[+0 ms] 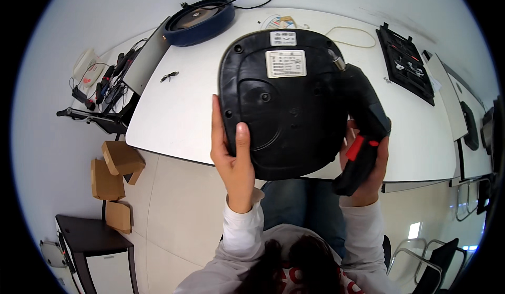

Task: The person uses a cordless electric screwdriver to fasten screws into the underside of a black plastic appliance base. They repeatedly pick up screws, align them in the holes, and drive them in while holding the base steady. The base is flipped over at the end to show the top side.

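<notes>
A black plastic appliance base [286, 117] is held up above the front of the white table [173, 115], its underside facing me. Two pale labels [285, 63] are stuck near its top, and recessed screw holes run along its edge. My left hand [236, 162] grips its left side, thumb on the underside. In my right hand [374, 181] is a black power screwdriver [366, 102] with a red trigger. The silver tip points at the base's upper right screw hole; whether it touches a screw, I cannot tell. Part of my right fingers is hidden behind the screwdriver.
A dark blue round housing [225, 24] with a cord lies back left. An open black tool case [393, 65] lies right, near a thin pale cord [363, 46]. A short black cable [169, 76] is on the left. Cardboard boxes [105, 181] and a dark cabinet [89, 233] stand lower left.
</notes>
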Motion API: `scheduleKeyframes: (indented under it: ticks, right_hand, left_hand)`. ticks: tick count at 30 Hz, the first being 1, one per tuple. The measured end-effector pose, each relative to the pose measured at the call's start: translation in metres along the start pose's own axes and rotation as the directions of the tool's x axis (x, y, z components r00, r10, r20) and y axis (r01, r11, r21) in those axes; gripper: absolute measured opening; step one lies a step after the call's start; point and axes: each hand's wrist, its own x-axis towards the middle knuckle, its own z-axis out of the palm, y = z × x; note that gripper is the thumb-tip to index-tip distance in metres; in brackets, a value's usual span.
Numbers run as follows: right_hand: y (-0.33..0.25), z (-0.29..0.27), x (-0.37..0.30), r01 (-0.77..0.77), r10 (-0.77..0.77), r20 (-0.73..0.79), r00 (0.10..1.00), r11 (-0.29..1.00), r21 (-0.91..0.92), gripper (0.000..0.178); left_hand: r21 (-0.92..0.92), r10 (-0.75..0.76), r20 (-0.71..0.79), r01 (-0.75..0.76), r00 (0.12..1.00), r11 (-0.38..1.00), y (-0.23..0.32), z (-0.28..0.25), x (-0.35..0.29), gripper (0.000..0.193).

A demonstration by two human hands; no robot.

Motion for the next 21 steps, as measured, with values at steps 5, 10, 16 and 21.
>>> scheduleKeyframes:
  ticks: [5,10,16,21]
  right_hand:
    - [0.0,0.006,-0.004,0.031,-0.025,-0.061,0.998,0.995,0.094,0.066]
    - [-0.006,0.018,-0.003,0.074,-0.071,-0.047,0.996,0.995,0.068,0.069]
    - [-0.007,0.005,-0.014,0.058,-0.059,0.063,0.996,0.998,0.023,0.073]
    - [-0.009,0.017,-0.008,0.061,-0.064,0.029,0.998,0.992,0.113,0.074]
  left_hand:
    - [-0.02,-0.007,-0.023,0.007,1.0,1.0,-0.001,-0.001,0.001,0.053]
    - [-0.03,-0.006,-0.019,0.006,1.0,1.0,0.004,0.001,0.0,0.053]
    - [0.007,0.001,0.007,-0.001,1.0,1.0,0.01,0.001,0.0,0.056]
    - [-0.052,-0.01,-0.03,0.009,0.999,0.999,0.001,-0.005,0.0,0.058]
